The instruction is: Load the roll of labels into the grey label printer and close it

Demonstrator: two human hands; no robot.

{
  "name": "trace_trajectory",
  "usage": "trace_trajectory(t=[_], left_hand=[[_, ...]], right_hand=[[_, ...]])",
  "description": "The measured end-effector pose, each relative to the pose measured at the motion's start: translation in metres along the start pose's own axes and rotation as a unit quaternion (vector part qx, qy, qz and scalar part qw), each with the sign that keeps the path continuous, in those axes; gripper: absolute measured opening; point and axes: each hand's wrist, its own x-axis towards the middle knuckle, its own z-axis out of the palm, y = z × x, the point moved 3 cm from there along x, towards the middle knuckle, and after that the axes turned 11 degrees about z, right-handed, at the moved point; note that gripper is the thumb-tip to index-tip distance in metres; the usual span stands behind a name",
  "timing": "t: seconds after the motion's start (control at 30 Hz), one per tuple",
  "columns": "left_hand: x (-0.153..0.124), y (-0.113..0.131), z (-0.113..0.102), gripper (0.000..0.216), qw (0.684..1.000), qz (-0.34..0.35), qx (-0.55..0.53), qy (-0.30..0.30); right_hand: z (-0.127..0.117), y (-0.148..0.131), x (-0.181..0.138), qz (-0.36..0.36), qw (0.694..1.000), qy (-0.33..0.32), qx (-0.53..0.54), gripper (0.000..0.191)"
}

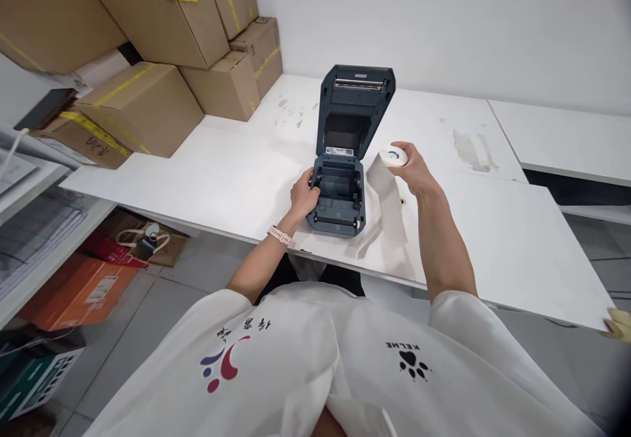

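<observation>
White wall behind; grey tiled floor below. White tabletop (236, 174), stained toward far edge. Brown cardboard boxes with yellow tape (148, 43) stacked at far left corner. Dark grey label printer (345, 161) near front edge, lid up, roll bay empty. Left hand (304, 195) grips printer's left wall, fingers curled inside. Right hand (411, 167) just right of printer, fingers closed round white label roll (393, 156), loose strip trailing onto tabletop.

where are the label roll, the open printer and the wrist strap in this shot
label roll (394, 156), head view, on its round end face
label printer (355, 110), head view, on the raised lid's inner side
wrist strap (279, 235), head view, on the pink band
</observation>
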Motion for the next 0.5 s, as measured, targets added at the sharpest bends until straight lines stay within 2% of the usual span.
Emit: trace_trajectory(t=[0.1, 0.2, 0.3, 0.4, 0.5], left_hand=[[0.000, 0.000, 0.000, 0.076, 1.000, -0.003, -0.003, -0.002], [0.001, -0.002, 0.000, 0.076, 1.000, -0.003, -0.008, -0.003], [0.002, -0.005, 0.001, 0.075, 1.000, 0.005, -0.016, -0.001], [0.003, -0.007, 0.002, 0.075, 1.000, 0.002, -0.028, 0.004], [0.003, -0.006, 0.002, 0.077, 0.999, -0.006, -0.033, 0.005]], right_hand=[[0.018, 0.020, 0.009, 0.052, 0.998, -0.018, -0.010, 0.076], [0.022, 0.025, 0.005, 0.081, 0.995, -0.053, -0.010, 0.085], [0.003, 0.031, -0.009, 0.072, 0.992, -0.096, 0.044, 0.089], [-0.028, 0.047, -0.035, 0.056, 0.988, -0.103, 0.103, 0.075], [-0.041, 0.066, -0.067, 0.059, 0.986, -0.138, 0.070, 0.069]])
